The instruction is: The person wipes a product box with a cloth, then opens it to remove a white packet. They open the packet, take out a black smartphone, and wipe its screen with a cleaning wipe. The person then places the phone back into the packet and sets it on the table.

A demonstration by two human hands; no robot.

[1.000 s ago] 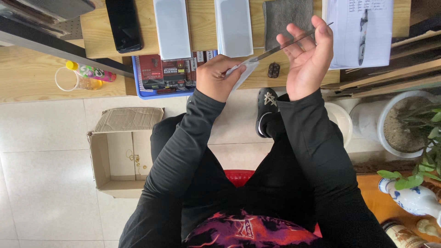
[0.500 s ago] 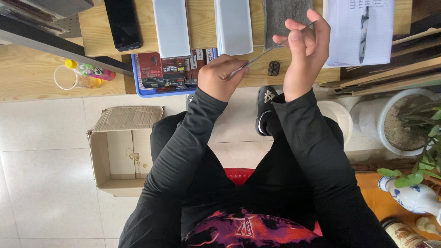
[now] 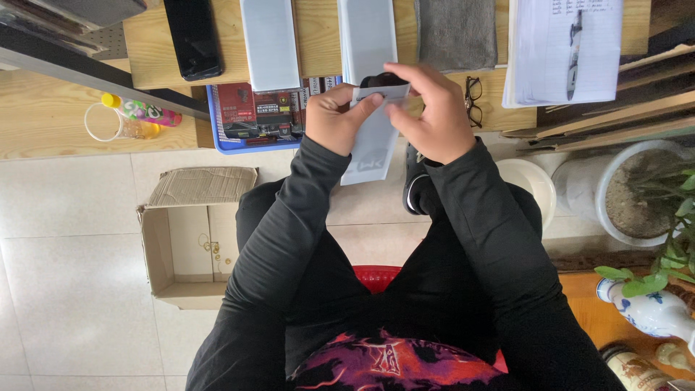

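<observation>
Since the earlier frames the hands have been brought together: the right hand (image 3: 427, 116), raised and spread half a second ago, is now lowered and pinched on the top edge of a pale translucent sleeve (image 3: 373, 137), which is also clamped by the left hand (image 3: 337, 119). The thin metal blade seen before is no longer visible. The sleeve is held upright above the knees, in front of the wooden surface (image 3: 318, 43). Around it are seen a cardboard box (image 3: 184, 250) on the floor, two grey blocks (image 3: 271, 40), a grey cloth (image 3: 456, 32), a black phone (image 3: 192, 36) and spectacles (image 3: 473, 98).
</observation>
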